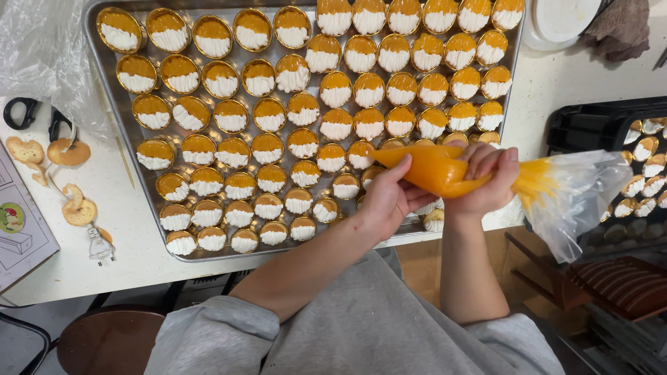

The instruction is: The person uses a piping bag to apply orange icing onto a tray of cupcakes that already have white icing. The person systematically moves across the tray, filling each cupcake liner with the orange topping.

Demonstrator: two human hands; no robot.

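Head view: tarts (267, 114) beneath piping bag (434, 169)

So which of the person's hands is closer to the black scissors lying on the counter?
Left. The left hand guides the piping bag over the tray, nearer the scissors; the right hand grips the bag farther away.
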